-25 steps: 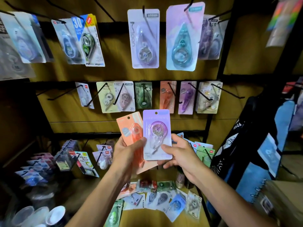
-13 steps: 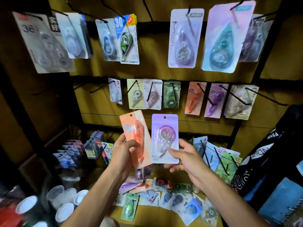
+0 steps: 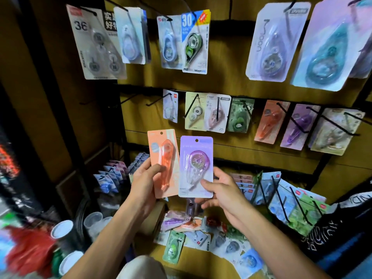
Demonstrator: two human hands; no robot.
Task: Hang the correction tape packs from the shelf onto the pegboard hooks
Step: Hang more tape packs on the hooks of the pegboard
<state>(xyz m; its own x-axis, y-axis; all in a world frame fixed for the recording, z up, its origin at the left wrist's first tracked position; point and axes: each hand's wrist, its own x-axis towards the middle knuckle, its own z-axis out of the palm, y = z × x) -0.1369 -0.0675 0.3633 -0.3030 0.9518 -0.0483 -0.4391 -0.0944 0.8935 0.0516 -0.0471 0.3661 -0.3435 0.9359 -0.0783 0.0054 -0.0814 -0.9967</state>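
Observation:
My left hand (image 3: pixel 145 182) grips an orange correction tape pack (image 3: pixel 164 158) upright, thumb across its front. Beside it, my right hand (image 3: pixel 220 190) pinches the lower edge of a purple correction tape pack (image 3: pixel 196 164), also upright. Both packs are held in front of the wooden pegboard (image 3: pixel 231 85), below its middle row of black hooks. Two bare hooks (image 3: pixel 128 98) stick out at the left end of that row. Several loose packs (image 3: pixel 201 236) lie on the shelf beneath my hands.
Packs hang on the top row (image 3: pixel 194 41) and the middle row (image 3: pixel 271 121). More packs hang on low hooks at the right (image 3: pixel 281 198) and left (image 3: pixel 112 176). White-lidded cups (image 3: pixel 64 230) stand at the lower left. A dark bag (image 3: pixel 342 224) hangs at the right.
The view has swung left and closer to the board. Both hands keep their packs, which now sit a little lower against the middle row; the purple pack stands apart from the orange one.

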